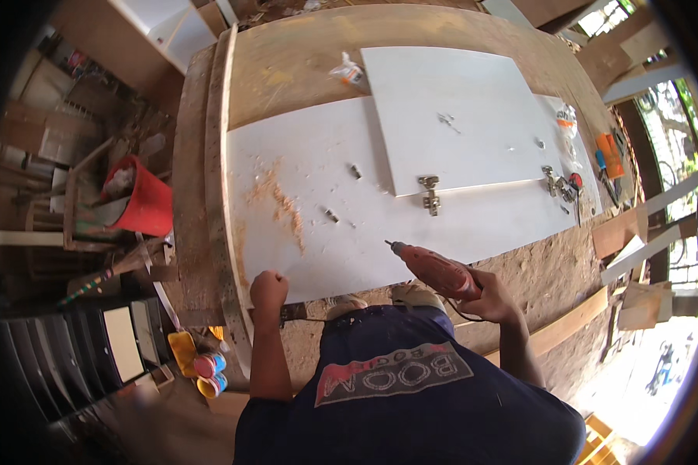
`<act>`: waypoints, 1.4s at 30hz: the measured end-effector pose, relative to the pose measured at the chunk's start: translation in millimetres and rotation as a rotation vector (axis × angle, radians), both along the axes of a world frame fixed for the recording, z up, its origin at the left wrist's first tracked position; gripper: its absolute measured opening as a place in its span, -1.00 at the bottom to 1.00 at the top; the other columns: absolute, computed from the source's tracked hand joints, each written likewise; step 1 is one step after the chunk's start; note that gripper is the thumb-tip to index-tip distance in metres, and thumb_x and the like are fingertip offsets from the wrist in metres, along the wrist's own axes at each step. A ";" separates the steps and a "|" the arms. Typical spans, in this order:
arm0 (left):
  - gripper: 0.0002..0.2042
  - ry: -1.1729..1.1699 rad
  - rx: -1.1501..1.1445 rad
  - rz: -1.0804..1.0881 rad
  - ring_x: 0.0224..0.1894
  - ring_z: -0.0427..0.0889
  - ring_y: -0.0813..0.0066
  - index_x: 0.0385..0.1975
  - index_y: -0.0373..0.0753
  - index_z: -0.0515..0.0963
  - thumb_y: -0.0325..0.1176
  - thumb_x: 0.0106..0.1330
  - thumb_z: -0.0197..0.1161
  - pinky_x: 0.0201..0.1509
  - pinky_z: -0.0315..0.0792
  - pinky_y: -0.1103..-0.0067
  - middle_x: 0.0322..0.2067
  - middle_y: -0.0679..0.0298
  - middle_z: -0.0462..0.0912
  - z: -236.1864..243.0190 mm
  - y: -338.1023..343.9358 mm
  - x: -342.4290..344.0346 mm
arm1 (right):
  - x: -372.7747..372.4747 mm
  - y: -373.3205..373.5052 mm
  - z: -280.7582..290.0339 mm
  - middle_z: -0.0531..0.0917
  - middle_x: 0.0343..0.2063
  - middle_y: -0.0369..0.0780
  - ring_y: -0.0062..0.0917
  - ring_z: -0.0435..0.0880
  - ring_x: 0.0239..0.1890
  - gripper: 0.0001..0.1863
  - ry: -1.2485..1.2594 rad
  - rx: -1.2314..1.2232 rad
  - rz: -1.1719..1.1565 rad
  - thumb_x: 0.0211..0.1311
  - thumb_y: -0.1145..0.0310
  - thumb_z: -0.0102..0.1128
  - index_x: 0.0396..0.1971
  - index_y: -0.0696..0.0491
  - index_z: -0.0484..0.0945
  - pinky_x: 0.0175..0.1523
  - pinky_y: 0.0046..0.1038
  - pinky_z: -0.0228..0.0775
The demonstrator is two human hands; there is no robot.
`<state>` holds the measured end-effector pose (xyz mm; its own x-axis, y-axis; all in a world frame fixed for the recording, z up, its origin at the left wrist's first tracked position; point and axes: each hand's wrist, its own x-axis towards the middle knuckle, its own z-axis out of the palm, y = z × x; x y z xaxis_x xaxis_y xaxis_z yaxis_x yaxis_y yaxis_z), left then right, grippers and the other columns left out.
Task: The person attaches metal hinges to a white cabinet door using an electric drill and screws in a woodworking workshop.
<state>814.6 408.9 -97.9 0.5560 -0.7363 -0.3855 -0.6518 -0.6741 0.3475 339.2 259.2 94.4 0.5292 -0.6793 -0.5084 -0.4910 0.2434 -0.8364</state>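
Note:
My right hand (491, 298) grips an orange-red power drill (437, 268), its bit pointing up-left just over the near edge of a large white board (326, 155). My left hand (268, 290) is closed on that board's near left corner. A smaller white panel (457, 116) lies on top of the big board, with a metal hinge (430, 194) at its near edge and another hinge (552, 182) toward the right. Two small metal bits (331, 215) lie loose on the big board.
Sawdust (283, 205) is spread on the board's left part. A wooden workbench (302, 54) carries everything. A small plastic bag (349, 71) lies at the back, tools with orange handles (609, 155) at the right. A red bucket (141, 198) stands left.

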 end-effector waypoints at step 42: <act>-0.81 1.715 -0.936 1.025 -0.10 0.77 0.52 -0.05 -0.18 0.62 -0.21 0.60 0.26 -0.06 0.72 0.57 -0.16 0.32 0.75 57.1 -48.0 -97.5 | 96.6 -50.7 -1.4 0.72 0.20 -0.06 -0.46 0.66 0.26 -0.06 -0.314 0.087 0.349 -0.16 0.57 0.31 0.44 0.30 0.41 0.40 -0.40 0.39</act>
